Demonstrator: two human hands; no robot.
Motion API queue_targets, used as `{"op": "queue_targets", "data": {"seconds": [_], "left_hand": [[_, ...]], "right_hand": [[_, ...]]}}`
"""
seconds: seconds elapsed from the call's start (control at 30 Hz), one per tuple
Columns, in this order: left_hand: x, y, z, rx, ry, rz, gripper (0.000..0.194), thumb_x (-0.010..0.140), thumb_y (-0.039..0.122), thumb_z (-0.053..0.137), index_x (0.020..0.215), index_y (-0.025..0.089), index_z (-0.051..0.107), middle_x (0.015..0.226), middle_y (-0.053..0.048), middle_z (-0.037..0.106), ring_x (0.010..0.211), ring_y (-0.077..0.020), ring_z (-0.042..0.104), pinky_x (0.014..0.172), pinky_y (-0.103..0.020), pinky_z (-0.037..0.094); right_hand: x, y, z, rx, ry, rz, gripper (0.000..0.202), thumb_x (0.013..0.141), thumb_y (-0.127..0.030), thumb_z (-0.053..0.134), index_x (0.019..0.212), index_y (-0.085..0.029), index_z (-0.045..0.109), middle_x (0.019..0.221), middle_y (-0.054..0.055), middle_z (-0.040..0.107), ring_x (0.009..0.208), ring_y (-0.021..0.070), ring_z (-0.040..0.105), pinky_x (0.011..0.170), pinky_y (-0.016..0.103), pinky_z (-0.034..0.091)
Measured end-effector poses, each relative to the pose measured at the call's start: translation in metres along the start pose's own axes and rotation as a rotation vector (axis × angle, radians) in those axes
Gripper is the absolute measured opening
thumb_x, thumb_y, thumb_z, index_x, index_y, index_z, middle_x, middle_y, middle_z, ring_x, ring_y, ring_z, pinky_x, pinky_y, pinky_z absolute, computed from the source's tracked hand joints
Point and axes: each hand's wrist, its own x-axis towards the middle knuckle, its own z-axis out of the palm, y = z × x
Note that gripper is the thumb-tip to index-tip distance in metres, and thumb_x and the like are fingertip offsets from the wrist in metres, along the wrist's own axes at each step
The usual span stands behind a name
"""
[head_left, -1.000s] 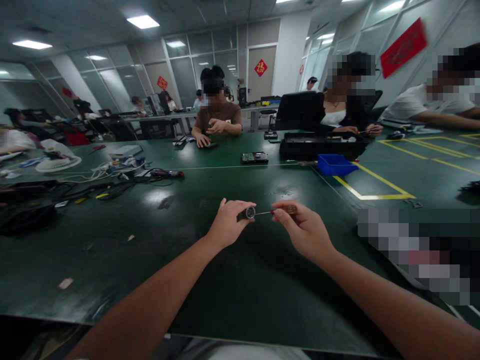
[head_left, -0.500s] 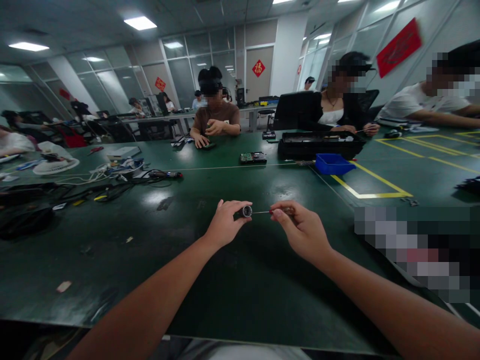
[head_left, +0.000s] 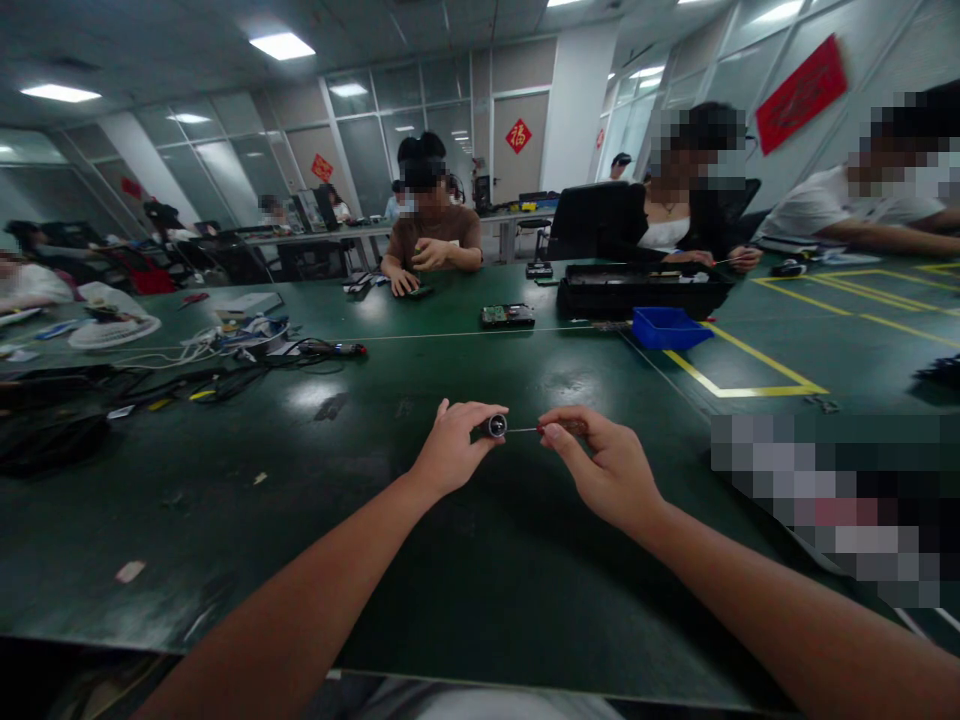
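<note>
Above the green table, my left hand grips a small dark cylindrical part between thumb and fingers, its round open end facing me. My right hand is closed around the handle of a screwdriver with a thin metal shaft. The shaft points left and its tip meets the right side of the cylindrical part; whether it sits in a screw is too small to tell.
Beyond my hands are a circuit-board device, a blue bin and a long black casing. Cables and a tool lie at the left. A person works across the table; others sit at the right.
The cylindrical part is tilted slightly differently in my left hand. My right hand and the screwdriver handle have shifted a little, with the shaft still against the part.
</note>
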Motion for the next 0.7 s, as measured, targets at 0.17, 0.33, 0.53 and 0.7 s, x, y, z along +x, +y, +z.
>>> {"op": "queue_targets", "data": {"seconds": [0.17,0.33,0.53,0.7], "left_hand": [[-0.0002,-0.0007,-0.0002,0.003,0.0,-0.001,0.035,0.087,0.026,0.07,0.121,0.032,0.064,0.123,-0.001,0.067,0.119,-0.023,0.058,0.118,-0.063,0.015],[-0.0001,-0.0014,-0.0007,0.028,-0.016,-0.015,0.035,0.087,0.027,0.07,0.121,0.032,0.064,0.124,-0.002,0.067,0.12,-0.0239,0.057,0.118,-0.064,0.014],[0.0004,-0.0033,-0.0006,0.03,-0.017,-0.014,0.036,0.086,0.025,0.072,0.12,0.032,0.065,0.123,-0.002,0.067,0.119,-0.0234,0.057,0.118,-0.063,0.014],[-0.0002,-0.0029,-0.0007,0.021,-0.027,-0.021,0.035,0.086,0.027,0.071,0.12,0.033,0.065,0.122,-0.002,0.067,0.119,-0.0239,0.057,0.118,-0.064,0.013]], "right_hand": [[-0.0006,-0.0029,-0.0038,0.011,0.088,-0.027,0.02,0.097,-0.037,0.053,0.104,-0.023,0.066,0.084,0.003,0.074,0.077,0.0206,0.071,0.07,0.034,0.052],[0.0009,-0.0027,-0.0031,-0.03,-0.003,-0.029,0.019,0.097,-0.036,0.052,0.102,-0.023,0.066,0.086,0.004,0.074,0.078,0.0215,0.071,0.069,0.034,0.052],[0.0016,-0.0003,-0.0033,-0.038,0.033,-0.011,0.02,0.097,-0.038,0.051,0.099,-0.023,0.065,0.087,0.005,0.074,0.081,0.023,0.071,0.074,0.037,0.052],[0.0022,-0.0016,-0.0043,-0.051,0.039,-0.015,0.021,0.097,-0.038,0.051,0.101,-0.023,0.065,0.086,0.004,0.074,0.078,0.0224,0.07,0.073,0.036,0.051]]}}
